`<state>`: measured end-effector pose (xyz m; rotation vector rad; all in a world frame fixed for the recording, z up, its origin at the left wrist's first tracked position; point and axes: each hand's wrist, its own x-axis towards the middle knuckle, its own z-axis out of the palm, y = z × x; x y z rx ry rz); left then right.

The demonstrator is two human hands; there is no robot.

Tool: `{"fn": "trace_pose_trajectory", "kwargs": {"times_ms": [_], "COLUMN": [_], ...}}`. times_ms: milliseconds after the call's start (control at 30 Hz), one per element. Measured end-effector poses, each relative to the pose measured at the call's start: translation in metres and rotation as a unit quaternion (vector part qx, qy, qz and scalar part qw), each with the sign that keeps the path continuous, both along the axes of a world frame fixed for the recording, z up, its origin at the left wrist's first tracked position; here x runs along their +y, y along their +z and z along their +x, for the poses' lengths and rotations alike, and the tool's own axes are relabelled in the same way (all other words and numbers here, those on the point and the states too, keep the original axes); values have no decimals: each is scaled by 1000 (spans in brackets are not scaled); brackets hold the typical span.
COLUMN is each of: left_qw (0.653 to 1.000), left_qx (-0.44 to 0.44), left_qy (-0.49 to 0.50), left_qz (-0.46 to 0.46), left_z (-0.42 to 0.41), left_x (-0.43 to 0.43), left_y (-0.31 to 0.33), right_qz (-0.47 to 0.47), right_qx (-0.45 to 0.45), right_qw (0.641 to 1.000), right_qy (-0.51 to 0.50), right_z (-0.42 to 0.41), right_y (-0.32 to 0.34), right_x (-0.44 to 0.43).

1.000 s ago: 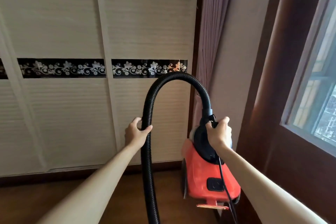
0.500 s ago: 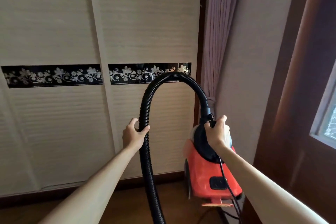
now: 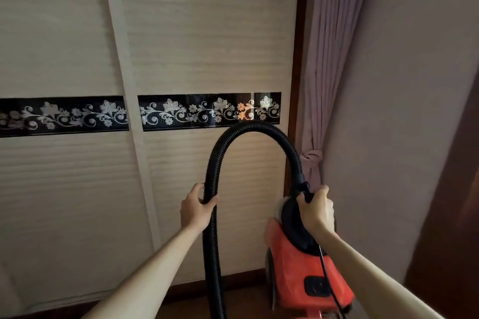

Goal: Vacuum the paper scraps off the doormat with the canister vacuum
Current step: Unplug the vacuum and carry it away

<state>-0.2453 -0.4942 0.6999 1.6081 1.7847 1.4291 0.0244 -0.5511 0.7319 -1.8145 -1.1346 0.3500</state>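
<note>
A red canister vacuum (image 3: 298, 267) hangs in the air at lower right, its black front end uppermost. My right hand (image 3: 317, 210) grips the black handle at its top. A ribbed black hose (image 3: 215, 163) arches up from the canister and drops down past the bottom edge of the view. My left hand (image 3: 195, 208) grips the hose on its left, descending side. A thin black cord (image 3: 328, 277) runs down over the red body. No doormat or paper scraps are in view.
Pale sliding wardrobe doors (image 3: 194, 46) with a black floral band (image 3: 207, 111) fill the view ahead. A tied-back pink curtain (image 3: 329, 72) hangs in the corner on the right, beside a plain wall. Dark wooden floor (image 3: 246, 300) shows at the bottom.
The view has swung left and upward: the window at right has left the frame and more of the wardrobe shows. Both hands keep their grips on the hose and the vacuum.
</note>
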Motion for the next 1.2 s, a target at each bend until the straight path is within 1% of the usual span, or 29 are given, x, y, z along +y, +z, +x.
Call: {"fn": "trace_pose_trajectory", "kwargs": {"times_ms": [233, 500, 700, 933, 1200], "left_qw": [999, 996, 992, 972, 935], "left_qx": [13, 12, 13, 7, 23], "left_qy": [-36, -84, -125, -233, -354], "left_qz": [-4, -17, -13, -9, -4], "left_z": [7, 19, 22, 24, 44], "left_x": [89, 159, 221, 315, 383], "left_y": [-2, -2, -4, -13, -21], "right_qz": [-8, -7, -11, -19, -5], "right_qx": [12, 16, -1, -5, 31], "right_qw": [1000, 999, 996, 984, 950], "right_qy": [-15, -51, -89, -177, -310], "right_z": [1, 2, -3, -19, -50], "right_y": [-7, -7, -8, -20, -28], "right_x": [73, 129, 167, 214, 225]}}
